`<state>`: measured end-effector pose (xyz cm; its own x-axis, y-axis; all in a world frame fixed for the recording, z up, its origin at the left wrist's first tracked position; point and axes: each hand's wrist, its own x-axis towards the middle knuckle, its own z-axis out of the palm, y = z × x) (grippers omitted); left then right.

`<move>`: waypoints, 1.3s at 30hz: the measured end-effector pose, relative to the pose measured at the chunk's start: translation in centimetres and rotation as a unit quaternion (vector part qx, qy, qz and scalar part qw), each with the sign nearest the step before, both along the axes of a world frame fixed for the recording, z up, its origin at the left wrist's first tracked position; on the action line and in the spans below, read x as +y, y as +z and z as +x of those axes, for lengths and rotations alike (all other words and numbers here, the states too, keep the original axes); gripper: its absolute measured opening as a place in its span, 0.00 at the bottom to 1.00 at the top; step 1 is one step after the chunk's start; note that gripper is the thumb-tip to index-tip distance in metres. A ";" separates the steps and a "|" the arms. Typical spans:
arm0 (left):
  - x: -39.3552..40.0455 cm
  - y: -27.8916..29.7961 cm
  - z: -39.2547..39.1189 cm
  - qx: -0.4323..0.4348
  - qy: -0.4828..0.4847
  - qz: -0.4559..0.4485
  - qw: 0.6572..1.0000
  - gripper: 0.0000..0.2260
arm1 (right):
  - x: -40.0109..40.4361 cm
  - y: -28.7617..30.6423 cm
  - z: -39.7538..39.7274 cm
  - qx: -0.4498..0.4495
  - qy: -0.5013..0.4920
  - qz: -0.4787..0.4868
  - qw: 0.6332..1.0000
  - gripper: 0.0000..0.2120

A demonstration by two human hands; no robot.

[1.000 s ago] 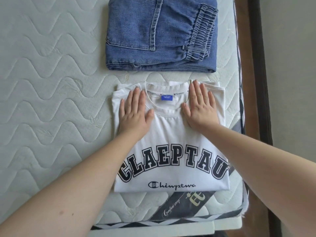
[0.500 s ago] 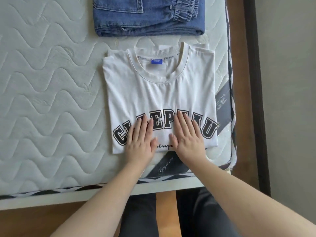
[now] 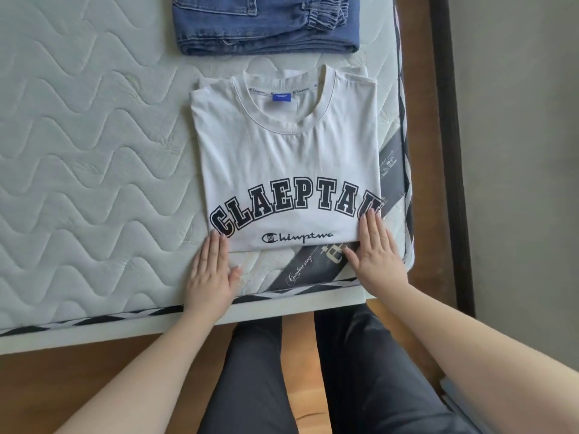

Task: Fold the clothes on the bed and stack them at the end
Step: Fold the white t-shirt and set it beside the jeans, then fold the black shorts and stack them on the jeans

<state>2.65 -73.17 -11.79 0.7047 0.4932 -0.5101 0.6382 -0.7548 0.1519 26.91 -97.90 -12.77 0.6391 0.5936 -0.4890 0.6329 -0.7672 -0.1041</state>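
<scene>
A folded white T-shirt (image 3: 288, 161) with dark block letters lies front up near the bed's corner. Beyond it sits a folded pair of blue jeans (image 3: 266, 23), cut off by the frame's top. My left hand (image 3: 211, 274) lies flat on the mattress (image 3: 78, 151), fingertips touching the shirt's lower left corner. My right hand (image 3: 376, 249) lies flat too, its fingertips over the shirt's lower right corner. Both hands have straight fingers and hold nothing.
The mattress edge runs just below my hands, with a dark brand label (image 3: 316, 264) at the corner. A brown bed frame (image 3: 429, 183) and grey floor lie to the right. My legs in dark trousers (image 3: 313, 377) stand against the bed.
Both hands slid down the shirt from the collar to the lettering, then spread apart to its two lower corners. The shirt and jeans stayed in place.
</scene>
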 end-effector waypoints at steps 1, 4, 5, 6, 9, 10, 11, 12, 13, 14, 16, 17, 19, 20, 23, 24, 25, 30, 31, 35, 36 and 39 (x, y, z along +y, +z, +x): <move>0.1 0.9 0.1 0.016 -0.004 -0.009 1.000 0.34 | -0.1 0.8 -0.5 0.007 -0.003 -0.004 1.000 0.36; 0.2 2.9 0.8 0.102 0.012 -0.049 0.994 0.34 | -0.8 2.4 -1.3 0.039 0.027 -0.069 0.997 0.36; 0.4 3.9 1.4 0.123 0.019 -0.064 0.990 0.31 | -0.7 3.4 -1.1 0.051 0.043 -0.096 0.993 0.35; 0.6 5.2 2.0 0.131 0.017 -0.080 0.988 0.29 | -0.4 4.5 -0.7 0.065 0.056 -0.115 0.990 0.34; 1.5 10.4 3.2 0.071 -0.031 -0.067 0.995 0.20 | 0.6 9.4 -0.4 0.054 0.109 -0.113 0.986 0.30; 2.0 12.4 3.4 0.023 -0.043 -0.043 0.998 0.18 | 1.0 11.4 -0.4 0.042 0.111 -0.100 0.988 0.28; 2.5 14.6 3.6 -0.018 -0.056 -0.024 0.998 0.17 | 1.6 13.5 -0.4 0.033 0.099 -0.088 0.991 0.25; 2.9 16.7 3.7 -0.053 -0.062 -0.011 0.997 0.18 | 2.1 15.4 -0.4 0.026 0.083 -0.076 0.993 0.22; 3.0 18.7 3.6 -0.080 -0.064 -0.003 0.995 0.20 | 2.5 17.4 -0.4 0.019 0.080 -0.065 0.994 0.19; 2.9 20.6 3.4 -0.094 -0.075 0.006 0.993 0.21 | 3.0 19.4 -0.5 0.010 0.088 -0.058 0.994 0.18; 2.4 24.1 2.6 -0.090 -0.096 0.030 0.991 0.18 | 4.0 23.4 -1.0 -0.011 0.094 -0.016 0.995 0.17; 2.2 25.5 2.3 -0.091 -0.103 0.037 0.990 0.17 | 4.6 25.2 -1.4 -0.018 0.086 0.011 0.996 0.17; 1.5 28.4 1.6 -0.086 -0.101 0.036 0.990 0.17 | 5.5 29.0 -2.8 -0.018 0.076 0.064 0.995 0.16; 1.3 29.6 1.4 -0.091 -0.104 0.041 0.990 0.18 | 5.8 30.6 -3.6 -0.030 0.079 0.093 0.992 0.15; 0.5 33.1 1.2 -0.111 -0.127 0.058 0.984 0.22 | 6.4 34.2 -5.5 -0.091 0.132 0.114 0.980 0.12; 0.5 34.3 1.2 -0.118 -0.138 0.064 0.981 0.25 | 6.5 35.1 -6.2 -0.111 0.144 0.119 0.976 0.12; 0.4 35.3 1.1 -0.123 -0.146 0.069 0.979 0.27 | 6.6 36.0 -6.7 -0.127 0.148 0.132 0.972 0.12; 0.0 39.8 1.8 -0.136 -0.170 0.115 0.969 0.25 | 6.9 39.7 -7.0 -0.147 0.125 0.186 0.963 0.12; -0.2 40.6 1.9 -0.157 -0.170 0.129 0.964 0.22 | 6.7 40.3 -6.8 -0.148 0.123 0.197 0.961 0.12; -1.9 42.8 2.2 -0.301 -0.146 0.199 0.921 0.14 | 4.6 42.7 -5.7 -0.154 0.127 0.227 0.953 0.12; -2.4 43.4 2.3 -0.322 -0.130 0.208 0.914 0.14 | 4.0 43.3 -5.4 -0.153 0.136 0.226 0.952 0.13; -4.6 45.2 2.8 -0.297 -0.085 0.224 0.924 0.17 | 2.3 44.9 -4.5 -0.151 0.207 0.212 0.943 0.13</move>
<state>5.48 -77.80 33.44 0.8813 0.4179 0.2207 0.4096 -0.9083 0.0848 22.43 -95.56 32.12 0.3825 0.9238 0.0152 0.9187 -0.3785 -0.1128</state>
